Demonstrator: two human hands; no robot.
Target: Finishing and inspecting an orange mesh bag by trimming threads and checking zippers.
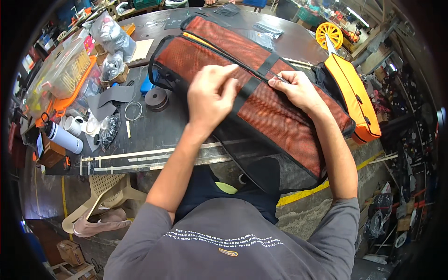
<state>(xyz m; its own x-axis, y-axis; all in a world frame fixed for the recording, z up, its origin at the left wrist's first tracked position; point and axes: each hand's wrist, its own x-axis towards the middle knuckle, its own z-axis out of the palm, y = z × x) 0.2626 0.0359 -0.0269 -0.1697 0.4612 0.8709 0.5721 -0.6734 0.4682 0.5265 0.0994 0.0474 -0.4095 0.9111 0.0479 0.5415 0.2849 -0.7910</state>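
A long bag of orange-red mesh (284, 126) with black trim and black straps lies across the table edge and over my lap. A zipped opening runs along its length, with a yellow strip showing at the far left end. My right hand (296, 91) is closed in a pinch at the black seam, beside the crossing strap (268, 64). A small dark thing shows at those fingertips, too small to name. My left hand (212, 95) is raised over the mesh left of the strap, slightly blurred. Its thumb and index finger are apart, with nothing visible between them.
On the dark table (177, 126) stand a white bottle (63, 136), a roll of dark strip (157, 100) and a clear box with orange trim (70, 70). A yellow-orange bag (352, 98) stands at right, near a yellow wheel (329, 36). A beige chair (105, 191) is at lower left.
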